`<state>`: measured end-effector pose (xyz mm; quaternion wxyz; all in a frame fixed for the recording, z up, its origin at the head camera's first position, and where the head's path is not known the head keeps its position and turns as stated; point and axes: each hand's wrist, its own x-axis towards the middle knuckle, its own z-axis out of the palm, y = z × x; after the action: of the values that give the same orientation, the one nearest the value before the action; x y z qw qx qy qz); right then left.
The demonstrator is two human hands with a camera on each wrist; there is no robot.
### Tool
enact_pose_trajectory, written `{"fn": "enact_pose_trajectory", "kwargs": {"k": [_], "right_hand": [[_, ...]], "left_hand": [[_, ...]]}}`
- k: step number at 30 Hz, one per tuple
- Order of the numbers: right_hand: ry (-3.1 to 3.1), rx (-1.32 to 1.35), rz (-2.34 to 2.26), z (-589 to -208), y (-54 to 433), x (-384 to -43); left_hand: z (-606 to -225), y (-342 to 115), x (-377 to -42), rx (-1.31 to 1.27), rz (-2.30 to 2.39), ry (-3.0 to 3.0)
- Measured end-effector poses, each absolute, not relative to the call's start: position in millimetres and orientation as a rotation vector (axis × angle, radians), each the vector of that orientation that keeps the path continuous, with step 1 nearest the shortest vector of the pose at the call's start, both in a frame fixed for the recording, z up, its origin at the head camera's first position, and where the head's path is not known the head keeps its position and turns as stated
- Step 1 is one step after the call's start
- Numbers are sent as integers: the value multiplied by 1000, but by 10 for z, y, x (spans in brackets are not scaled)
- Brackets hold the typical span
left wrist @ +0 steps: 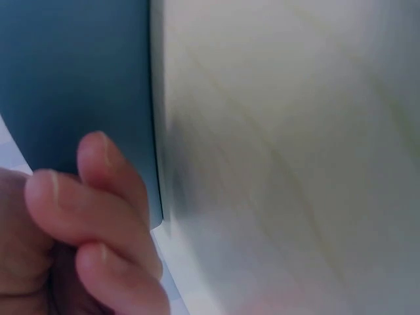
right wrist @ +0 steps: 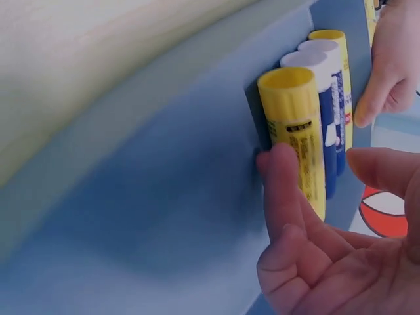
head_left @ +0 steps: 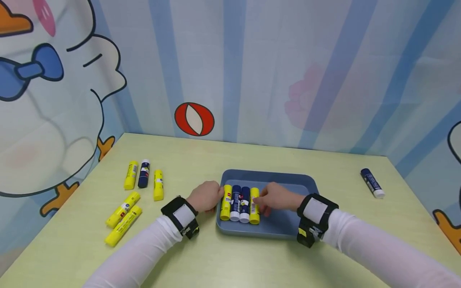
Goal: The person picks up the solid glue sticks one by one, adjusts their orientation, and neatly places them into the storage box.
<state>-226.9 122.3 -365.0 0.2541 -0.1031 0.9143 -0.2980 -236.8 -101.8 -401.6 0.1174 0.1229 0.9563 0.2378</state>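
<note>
Right-hand grip (head_left: 279, 197) is loose — thumb apart, fingers touching | yellow glue stick (head_left: 254, 215) lies just left, long axis front-to-back, at row's right end in tray (head_left: 282, 229) | left hand (head_left: 204, 196) is farther — holds tray's left rim

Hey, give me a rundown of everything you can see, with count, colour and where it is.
Table: 1, pale yellow-green, below the backdrop
Tray: 1, blue-grey, centre of the table
Yellow glue sticks: 6, yellow, two in the tray, four on the table's left
Navy glue sticks: 4, navy and white, two in the tray, one left, one far right
Backdrop: blue and pale stripes, behind the table
Printed ball: 1, red and white, on the backdrop
Cartoon figures: 2, mostly white, left and right edges, right one cut off
Sleeves: 2, white, lower left and right
Wrist straps: 2, black, one per wrist
Left hand: 1, bare, at the tray's left edge
Right hand: 1, bare, touching the rightmost yellow stick in the tray
</note>
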Motion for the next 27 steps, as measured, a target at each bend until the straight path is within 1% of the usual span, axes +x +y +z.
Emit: {"fn": "enact_pose_trajectory", "kwargs": {"k": [5,12,20,27], "right_hand": [[2467,-305,-801,-3559,1343,-2270],[2382,-406,-907,-3353,1685,-2245],[2440,-479,-1038,-3078,2206,-2269],[2665,-419,-1041,-2935,2775,-2417]], "left_hand": [[-4035,-1015,-2376,370,697,2806],[-4051,-1021,-2392,379,699,2804],[-4068,-1029,-2385,414,706,2816],[-4080,-1033,-2392,419,703,2827]]}}
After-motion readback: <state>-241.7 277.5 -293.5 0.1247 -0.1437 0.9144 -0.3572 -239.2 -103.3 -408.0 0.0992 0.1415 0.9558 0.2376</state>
